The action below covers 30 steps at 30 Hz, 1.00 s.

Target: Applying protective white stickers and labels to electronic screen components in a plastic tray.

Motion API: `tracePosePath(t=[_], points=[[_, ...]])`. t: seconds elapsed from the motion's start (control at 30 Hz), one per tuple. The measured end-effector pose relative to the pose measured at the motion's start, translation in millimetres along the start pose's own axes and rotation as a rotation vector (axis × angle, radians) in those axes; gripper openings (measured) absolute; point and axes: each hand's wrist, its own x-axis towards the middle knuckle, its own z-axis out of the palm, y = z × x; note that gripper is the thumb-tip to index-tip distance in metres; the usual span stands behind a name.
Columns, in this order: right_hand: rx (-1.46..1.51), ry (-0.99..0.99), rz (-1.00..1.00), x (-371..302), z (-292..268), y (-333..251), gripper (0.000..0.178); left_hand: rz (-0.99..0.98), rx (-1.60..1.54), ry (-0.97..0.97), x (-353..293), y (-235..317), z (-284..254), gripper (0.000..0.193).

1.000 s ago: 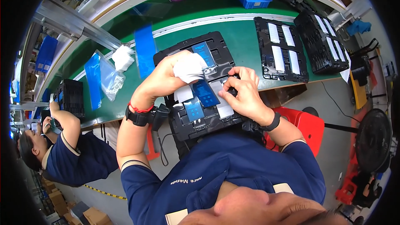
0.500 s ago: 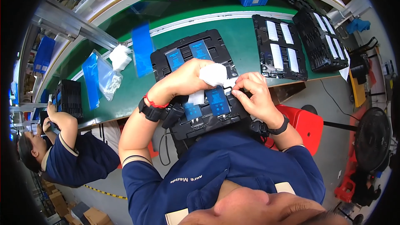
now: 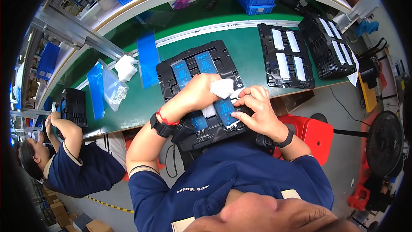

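A black moulded tray (image 3: 168,87) rests partly on the bench edge in front of me, with several flat blue batteries in its slots. My left hand (image 3: 198,91) is closed around a wad of white cloth (image 3: 222,89) above the tray's middle. Beneath that wad, another white piece (image 3: 209,111) lies along the left side of a near battery (image 3: 225,112). My right hand (image 3: 258,108) is at this battery's right edge, thumb and index finger apart and their tips touching it. Left of it, a second near battery (image 3: 198,122) is partly covered by my left wrist.
At the right, a black tray with white strips (image 3: 281,65) lies beside a stack of similar trays (image 3: 328,47). Crumpled white cloth (image 3: 125,68), a clear bag (image 3: 113,90) and blue sheets (image 3: 148,58) lie left. A co-worker (image 3: 81,159) sits left; a red stool (image 3: 315,139) stands right.
My right thumb has spread from the index finger down onto the battery's edge. My left hand and the cloth have shifted slightly nearer me. The whole view has tilted a little.
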Motion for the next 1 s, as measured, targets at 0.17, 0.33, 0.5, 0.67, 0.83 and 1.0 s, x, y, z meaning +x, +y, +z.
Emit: tracePosePath(t=[0.17,0.33,0.5,0.67,0.83,1.0], points=[[-0.078,0.013,-0.035,-2,1,-3,0.028,0.081,0.238,0.092,-4,4,-1,0.017],[-0.107,-0.025,-0.046,-1,-2,-8,0.036,0.022,-0.171,0.232,-13,-11,-11,0.017],[-0.137,-0.114,-0.08,1,-7,-11,0.049,-0.077,-0.41,0.252,-38,-17,-23,0.03],[-0.207,-0.094,-0.058,3,-1,-10,0.054,-0.178,-0.577,0.261,-59,-18,-20,0.033],[-0.214,-0.1,-0.082,6,-4,-16,0.049,-0.229,-0.659,0.263,-68,-24,-18,0.034],[-0.289,-0.087,-0.058,0,5,-23,0.047,-0.212,-0.678,0.262,-69,-24,-17,0.035]])
